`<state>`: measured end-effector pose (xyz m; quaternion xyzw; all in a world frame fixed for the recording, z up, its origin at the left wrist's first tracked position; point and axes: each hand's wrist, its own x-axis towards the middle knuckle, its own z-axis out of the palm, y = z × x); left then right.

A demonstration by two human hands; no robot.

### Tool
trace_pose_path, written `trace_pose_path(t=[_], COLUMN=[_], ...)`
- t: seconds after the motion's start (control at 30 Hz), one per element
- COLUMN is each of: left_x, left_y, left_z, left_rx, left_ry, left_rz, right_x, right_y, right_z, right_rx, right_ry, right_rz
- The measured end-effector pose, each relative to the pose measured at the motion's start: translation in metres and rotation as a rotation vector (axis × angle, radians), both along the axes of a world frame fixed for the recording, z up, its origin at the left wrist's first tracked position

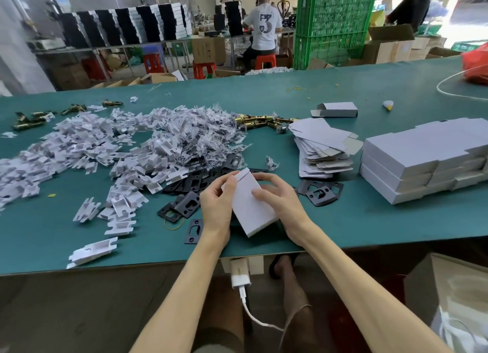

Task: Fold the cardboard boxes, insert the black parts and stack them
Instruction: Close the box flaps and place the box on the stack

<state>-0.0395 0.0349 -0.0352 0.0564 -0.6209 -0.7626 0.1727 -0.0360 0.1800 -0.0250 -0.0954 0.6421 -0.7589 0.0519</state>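
A small white cardboard box (pixel 249 202) is held over the green table (pixel 343 220) near its front edge, folded up with its far flap closed. My left hand (pixel 215 207) grips its left side with the thumb on top. Fingers of my right hand (pixel 280 198) curl round its right side. Black metal plates (pixel 184 203) lie scattered just behind and left of my hands, more (pixel 320 191) to the right. A stack of flat unfolded boxes (pixel 320 148) sits right of centre. Finished white boxes (pixel 425 162) are stacked at the far right.
A big heap of white folded card inserts (pixel 100 146) and small plastic bags (pixel 211 133) covers the left and middle. Brass latch parts (pixel 260 121) lie behind. One open box (pixel 338 109) stands further back. A red bag (pixel 475 64) sits far right. People work beyond the table.
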Motion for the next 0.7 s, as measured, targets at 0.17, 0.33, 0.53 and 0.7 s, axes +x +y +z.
trace_pose_path(t=[0.17,0.33,0.53,0.7], left_x=[-0.004,-0.007,-0.004,-0.002], left_y=[-0.004,-0.011,-0.009,-0.002], left_z=[-0.003,-0.007,-0.003,0.002], left_rx=[0.024,0.100,0.155,0.193], left_ry=[0.001,0.027,0.014,0.031], left_rz=[0.143,0.323,0.231,0.056], right_x=[-0.003,-0.004,-0.005,-0.006], right_y=[0.001,-0.002,0.003,0.004], right_z=[-0.005,-0.007,-0.008,-0.005], right_rx=[0.029,0.134,-0.036,-0.274], right_ry=[0.040,0.081,0.022,-0.092], right_rz=[0.002,0.103,0.054,-0.122])
